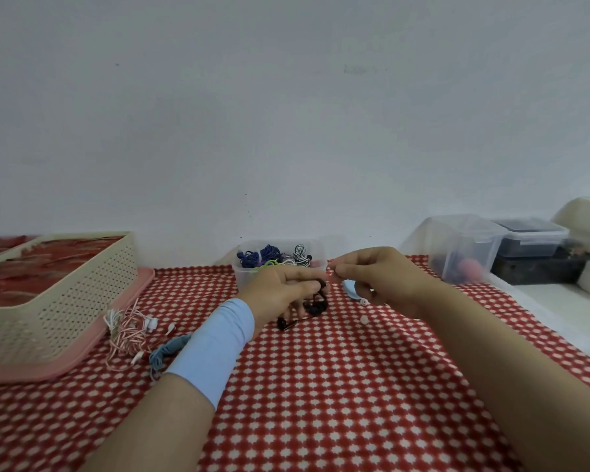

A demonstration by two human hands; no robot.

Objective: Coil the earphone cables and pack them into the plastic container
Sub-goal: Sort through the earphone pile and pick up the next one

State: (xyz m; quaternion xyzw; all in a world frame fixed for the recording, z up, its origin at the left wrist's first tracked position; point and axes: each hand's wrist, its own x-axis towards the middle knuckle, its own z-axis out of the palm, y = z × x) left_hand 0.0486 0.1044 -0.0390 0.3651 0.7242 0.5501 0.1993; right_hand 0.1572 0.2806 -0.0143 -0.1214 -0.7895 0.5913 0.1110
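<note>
My left hand (280,291) grips a black earphone cable (315,305) bunched in loops, its earbuds hanging down to the cloth. My right hand (378,279) pinches one end of that cable just to the right, level with the left fingertips. Right behind both hands stands the clear plastic container (244,279), holding several coiled cables in blue, green, purple and black-and-white. A tangled pink-and-white earphone cable (128,330) and a light blue cable (166,352) lie loose on the cloth at the left.
A cream perforated basket (65,301) sits on a pink tray (92,342) at the left. Clear lidded boxes (464,247) stand at the back right. A small blue object (349,288) and white ear tips (364,319) lie under my right hand. Red checked cloth (321,386) covers the table.
</note>
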